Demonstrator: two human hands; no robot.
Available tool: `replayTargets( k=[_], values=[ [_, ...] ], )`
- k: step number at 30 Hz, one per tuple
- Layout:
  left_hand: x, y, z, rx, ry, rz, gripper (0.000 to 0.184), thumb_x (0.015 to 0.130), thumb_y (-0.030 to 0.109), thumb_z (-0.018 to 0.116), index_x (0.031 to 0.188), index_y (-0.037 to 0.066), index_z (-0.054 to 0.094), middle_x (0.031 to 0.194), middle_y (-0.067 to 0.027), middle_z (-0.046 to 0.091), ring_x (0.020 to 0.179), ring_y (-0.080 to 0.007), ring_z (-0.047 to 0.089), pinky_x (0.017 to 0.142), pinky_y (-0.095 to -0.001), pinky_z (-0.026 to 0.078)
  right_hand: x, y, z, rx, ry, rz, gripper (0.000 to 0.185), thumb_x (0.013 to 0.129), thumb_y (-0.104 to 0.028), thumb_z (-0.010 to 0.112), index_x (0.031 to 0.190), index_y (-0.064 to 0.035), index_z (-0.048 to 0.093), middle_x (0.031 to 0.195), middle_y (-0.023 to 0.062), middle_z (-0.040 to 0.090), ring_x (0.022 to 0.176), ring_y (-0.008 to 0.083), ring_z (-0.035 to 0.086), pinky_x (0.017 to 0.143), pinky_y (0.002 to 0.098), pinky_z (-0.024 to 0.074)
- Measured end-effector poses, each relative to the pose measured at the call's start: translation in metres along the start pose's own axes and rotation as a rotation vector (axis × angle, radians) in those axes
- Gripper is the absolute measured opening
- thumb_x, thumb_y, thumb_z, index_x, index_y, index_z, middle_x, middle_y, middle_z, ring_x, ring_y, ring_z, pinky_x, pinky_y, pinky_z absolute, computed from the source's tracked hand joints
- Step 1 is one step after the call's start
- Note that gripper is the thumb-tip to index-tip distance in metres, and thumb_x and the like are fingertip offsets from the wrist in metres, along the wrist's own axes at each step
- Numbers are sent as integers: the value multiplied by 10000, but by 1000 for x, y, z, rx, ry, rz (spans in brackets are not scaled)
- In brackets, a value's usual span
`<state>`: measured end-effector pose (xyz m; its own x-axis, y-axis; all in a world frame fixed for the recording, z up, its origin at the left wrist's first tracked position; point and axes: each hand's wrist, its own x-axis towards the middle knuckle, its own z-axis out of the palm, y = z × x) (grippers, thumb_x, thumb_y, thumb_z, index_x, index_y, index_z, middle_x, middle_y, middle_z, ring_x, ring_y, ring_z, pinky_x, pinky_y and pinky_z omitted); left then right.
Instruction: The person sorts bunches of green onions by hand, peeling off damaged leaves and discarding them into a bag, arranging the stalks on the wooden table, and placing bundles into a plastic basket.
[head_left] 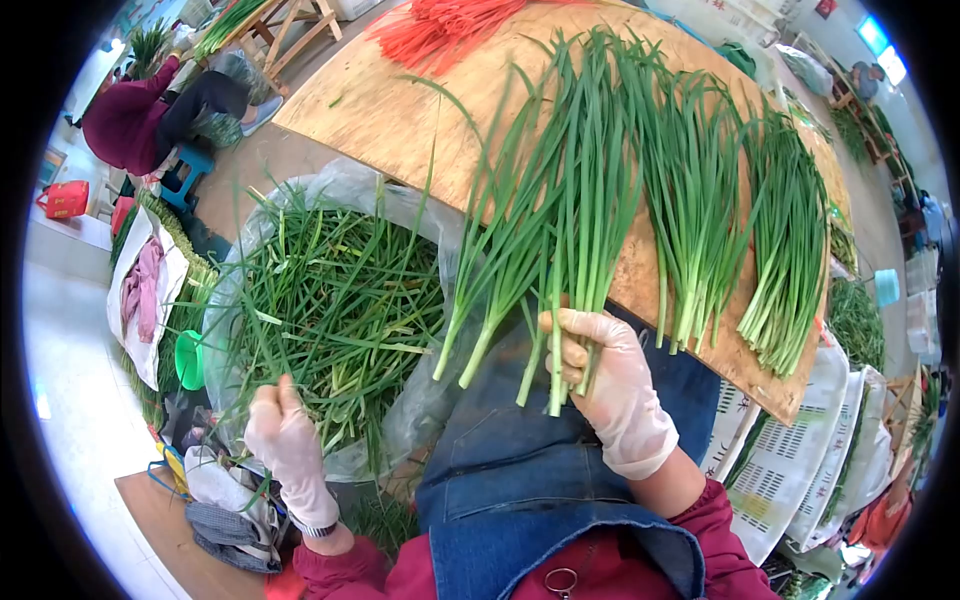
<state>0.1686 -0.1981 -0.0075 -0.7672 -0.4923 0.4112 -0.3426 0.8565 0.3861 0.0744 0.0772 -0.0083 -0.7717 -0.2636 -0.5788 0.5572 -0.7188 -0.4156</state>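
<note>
My right hand [622,392], in a pale thin glove, is closed around the white-green lower ends of several garlic chives [590,215]. Their long leaves lie up across the wooden board, with loose stalks fanned out to the left. My left hand [284,440], gloved too, is low over the near-left part of a plastic-lined container [450,235]. Its fingers are curled together; whatever they may hold is too small to make out. Loose chive leaves and scraps [330,310] fill the container. Two sorted bunches, a middle one [697,210] and a right one [785,240], rest on the board.
The wooden board [385,125] slants across in front of me, red ties [450,30] at its far edge. White perforated crates [790,470] stand at right. A person in a dark red top [125,125] sits at upper left near a blue stool [187,178]. A green cup [188,358] is left.
</note>
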Motion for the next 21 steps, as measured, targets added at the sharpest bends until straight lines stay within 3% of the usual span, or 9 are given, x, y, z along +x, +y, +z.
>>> replayTargets(
  k=[2, 5, 6, 8, 11, 17, 19, 20, 21],
  values=[
    [-1, 3, -1, 13, -247, -26, 208, 853, 149, 614, 693, 33, 550, 569, -99, 512, 461, -159, 440, 406, -292, 328, -4, -5, 1, 2, -5, 30, 163, 834, -123, 588, 942, -6, 554, 796, 100, 618, 477, 75, 424, 422, 210, 317],
    [-17, 53, 28, -521, -236, 330, 71, 791, 73, 663, 766, 38, 606, 677, -108, 598, 542, -218, 576, 471, -300, 450, -5, -10, 0, -72, -4, 45, 184, 823, -141, 616, 938, -4, 571, 773, 86, 610, 481, 72, 427, 420, 208, 318],
    [-19, 77, 28, -607, -320, 339, 52, 797, 79, 652, 801, 29, 640, 722, -98, 642, 623, -183, 613, 531, -282, 481, -6, -10, 2, -123, 25, 19, 213, 813, -156, 638, 939, 6, 582, 749, 74, 599, 462, 69, 414, 414, 199, 309],
    [-23, 111, 29, -721, -486, 366, 78, 762, 30, 664, 835, 15, 643, 747, -141, 640, 624, -260, 621, 563, -306, 486, -3, -13, -2, -164, 11, 42, 226, 807, -152, 645, 945, 14, 581, 732, 69, 588, 446, 65, 397, 407, 195, 300],
    [-28, 138, 35, -267, -726, 422, 180, 777, 171, 668, 877, 35, 606, 721, -141, 610, 645, -328, 611, 567, -373, 490, -3, -22, -2, -136, -48, 110, 239, 822, -122, 598, 991, 40, 553, 690, 52, 543, 413, 58, 356, 386, 197, 282],
    [10, 107, 63, -80, -355, 285, 421, 790, 222, 656, 1119, -11, 533, 940, -192, 625, 803, -336, 623, 667, -391, 499, -42, -69, 25, -55, -384, -13, 306, 865, -98, 498, 1099, 98, 483, 646, 49, 490, 366, 48, 315, 317, 198, 257],
    [23, 89, 62, -171, -298, 286, 392, 801, 204, 644, 1106, -28, 558, 939, -192, 630, 816, -308, 632, 688, -365, 496, -60, -107, 37, -192, -515, -85, 432, 949, -177, 373, 1260, 118, 318, 627, 12, 437, 367, 46, 322, 306, 212, 286],
    [28, 87, 56, -276, -359, 145, 315, 814, 163, 625, 1051, -42, 590, 922, -183, 635, 800, -278, 627, 695, -335, 489, -67, -131, 41, -229, -628, -103, 453, 964, -186, 339, 1289, 120, 261, 638, 18, 437, 372, 56, 333, 313, 224, 295],
    [27, 78, 59, -354, -251, 224, 242, 840, 114, 592, 1032, -34, 605, 848, -132, 646, 655, -185, 602, 598, -277, 479, -77, -146, 51, -237, -676, -160, 462, 974, -187, 315, 1306, 122, 225, 652, 23, 436, 383, 67, 344, 326, 233, 307]
  ],
)
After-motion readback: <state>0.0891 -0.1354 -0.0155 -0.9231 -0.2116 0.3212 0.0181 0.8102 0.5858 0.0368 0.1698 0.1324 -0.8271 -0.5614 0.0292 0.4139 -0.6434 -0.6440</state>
